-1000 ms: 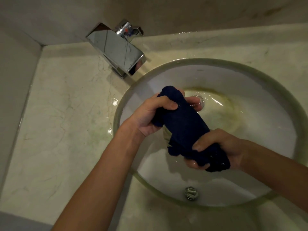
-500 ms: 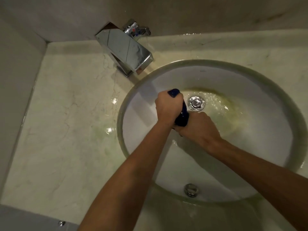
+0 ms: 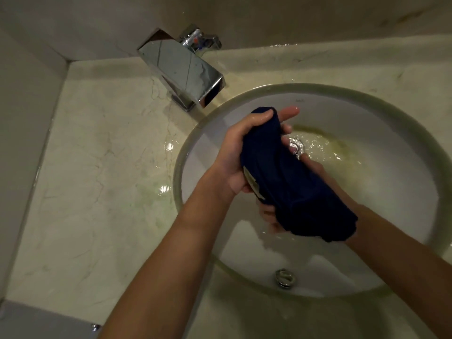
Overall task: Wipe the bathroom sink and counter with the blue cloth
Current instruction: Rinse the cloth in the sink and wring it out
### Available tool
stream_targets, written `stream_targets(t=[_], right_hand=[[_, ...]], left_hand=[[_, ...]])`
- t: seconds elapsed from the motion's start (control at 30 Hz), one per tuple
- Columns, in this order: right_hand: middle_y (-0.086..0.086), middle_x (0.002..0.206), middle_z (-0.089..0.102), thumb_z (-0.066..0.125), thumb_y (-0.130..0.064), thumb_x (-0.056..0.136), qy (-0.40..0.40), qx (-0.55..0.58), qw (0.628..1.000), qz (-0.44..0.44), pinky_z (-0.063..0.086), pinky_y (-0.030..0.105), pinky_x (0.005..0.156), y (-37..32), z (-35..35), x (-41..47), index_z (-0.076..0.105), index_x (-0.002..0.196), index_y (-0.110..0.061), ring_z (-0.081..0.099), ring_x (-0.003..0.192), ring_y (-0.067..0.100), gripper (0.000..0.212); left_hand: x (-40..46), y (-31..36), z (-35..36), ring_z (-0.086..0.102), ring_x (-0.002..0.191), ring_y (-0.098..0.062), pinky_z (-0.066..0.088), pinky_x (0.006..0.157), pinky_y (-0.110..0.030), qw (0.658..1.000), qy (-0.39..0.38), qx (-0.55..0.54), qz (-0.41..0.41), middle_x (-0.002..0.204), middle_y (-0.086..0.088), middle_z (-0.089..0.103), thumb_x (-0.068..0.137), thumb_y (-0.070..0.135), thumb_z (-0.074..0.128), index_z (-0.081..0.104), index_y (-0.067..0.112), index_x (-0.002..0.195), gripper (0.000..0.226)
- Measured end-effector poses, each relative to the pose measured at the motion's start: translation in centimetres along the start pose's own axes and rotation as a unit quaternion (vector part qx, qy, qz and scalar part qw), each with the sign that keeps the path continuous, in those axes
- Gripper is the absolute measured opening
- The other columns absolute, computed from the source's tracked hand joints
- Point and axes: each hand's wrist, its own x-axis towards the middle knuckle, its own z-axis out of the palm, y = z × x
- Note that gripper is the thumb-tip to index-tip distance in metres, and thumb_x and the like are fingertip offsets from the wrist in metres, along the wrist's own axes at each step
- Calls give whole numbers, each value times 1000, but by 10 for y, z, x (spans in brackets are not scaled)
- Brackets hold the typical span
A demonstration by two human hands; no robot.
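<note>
Cloth (image 3: 288,182) re-extended (both hands gripping its ends)

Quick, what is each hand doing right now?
Left hand: closed, gripping the upper end of the blue cloth.
Right hand: mostly hidden under the cloth, holding its lower end.

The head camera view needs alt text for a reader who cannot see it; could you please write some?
Seen from above, a person's left hand and right hand grip a bunched dark blue cloth over a round white sink. A chrome faucet stands at the basin's upper left on a wet, pale marble counter.
</note>
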Motion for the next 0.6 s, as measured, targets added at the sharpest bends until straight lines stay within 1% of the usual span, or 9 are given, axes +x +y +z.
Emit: stream_targets(t=[0.07, 0.13, 0.2, 0.27, 0.33, 0.37, 0.47, 0.53, 0.6], right_hand=[[19, 128, 67, 79, -45, 86, -2, 41, 999, -14, 42, 53, 107, 5, 2, 5, 68, 131, -7, 65, 118, 30, 60], [20, 139, 60, 66, -51, 94, -1, 83, 997, -7, 30, 62, 114, 13, 1, 6, 57, 141, -5, 55, 131, 37, 67], [27, 147, 49, 57, -51, 99, 32, 102, 994, 0, 23, 63, 117, 19, -1, 1, 44, 147, 3, 44, 139, 44, 73], [29, 149, 43, 47, -41, 106, -22, 111, 993, -31, 38, 53, 114, 26, 2, 5, 36, 149, 5, 50, 133, 43, 64], [22, 137, 53, 50, -18, 102, -42, 110, 992, -37, 59, 36, 87, 26, 14, 4, 39, 143, 3, 66, 106, 31, 47], [18, 127, 56, 53, -11, 99, -57, 108, 992, -34, 60, 30, 76, 27, 19, 3, 43, 136, 4, 67, 94, 27, 41], [11, 103, 55, 67, -22, 97, -76, 126, 989, -16, 55, 23, 59, 21, 37, 3, 50, 124, 0, 63, 72, 19, 39], [7, 88, 56, 85, -43, 78, -12, 47, 999, -19, 49, 21, 46, 10, 46, 5, 50, 123, -8, 57, 56, 13, 67], [4, 72, 54, 90, -49, 63, 161, -55, 985, -8, 39, 21, 35, 0, 49, 9, 55, 115, -13, 48, 43, 12, 73]], left_hand=[[-1, -2, -1, 65, 59, -14, 57, 65, -26, 1000, -9, -17, 10, 78, -4, 68, 82, 22, 52, 74, 9, 79, 26], [-2, -5, -3, 69, 69, -17, 59, 73, -30, 998, -42, -34, 12, 83, -5, 71, 79, 19, 50, 68, 12, 74, 20], [-1, -7, -5, 72, 79, -22, 59, 83, -37, 993, -95, -65, 6, 83, -6, 71, 76, 14, 57, 65, 11, 79, 9], [-2, -5, -6, 71, 77, -25, 57, 87, -42, 986, -135, -94, -9, 79, -7, 68, 76, 10, 65, 64, 9, 89, 13], [-2, -2, -6, 70, 72, -24, 57, 85, -41, 983, -154, -97, -17, 77, -7, 66, 81, 8, 65, 65, 8, 99, 19], [-2, 0, -7, 69, 71, -23, 57, 83, -40, 982, -163, -90, -13, 77, -7, 66, 84, 9, 66, 67, 9, 103, 19], [-1, 5, -6, 65, 64, -14, 59, 75, -34, 983, -171, -63, -16, 71, 0, 63, 95, 27, 62, 72, 12, 98, 18], [1, 8, -5, 60, 56, -11, 57, 64, -28, 992, -112, -21, -49, 63, 3, 59, 98, 47, 50, 69, 13, 86, 41], [7, 10, -5, 57, 52, -10, 50, 60, -25, 995, -36, 63, -69, 60, 3, 57, 100, 53, 45, 62, 13, 81, 47]])
